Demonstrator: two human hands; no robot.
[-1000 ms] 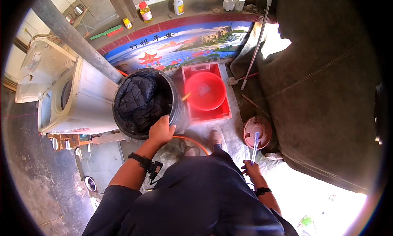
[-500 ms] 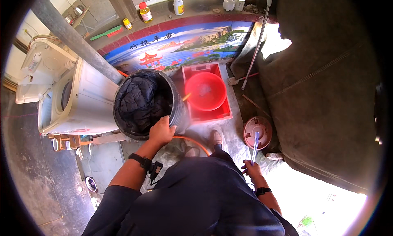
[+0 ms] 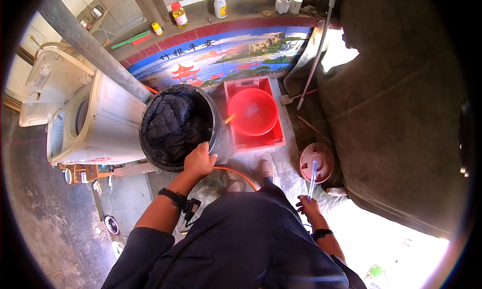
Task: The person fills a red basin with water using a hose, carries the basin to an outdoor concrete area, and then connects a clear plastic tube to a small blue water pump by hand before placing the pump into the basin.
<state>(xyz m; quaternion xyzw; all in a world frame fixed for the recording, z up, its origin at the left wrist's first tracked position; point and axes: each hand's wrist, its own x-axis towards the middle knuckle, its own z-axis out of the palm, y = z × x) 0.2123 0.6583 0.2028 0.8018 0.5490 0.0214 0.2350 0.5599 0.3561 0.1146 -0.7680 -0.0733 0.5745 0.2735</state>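
On barrel [image 3: 221, 136] rim, left hand [image 3: 200, 161] curled closed; right hand [image 3: 309, 207] half-curled around tube [image 3: 313, 181]. Barrel likely heavy, stiff: grip rim; jacket [image 3: 170, 116] looks soft.

The single view looked steeply down from a wide fisheye camera on the person's head, close above the dark clothes [image 3: 246, 234], with the left hand [image 3: 200, 161] and right hand [image 3: 310, 208] near and the low wall [image 3: 241, 52] farther ahead; its dark rim was hard to make out.
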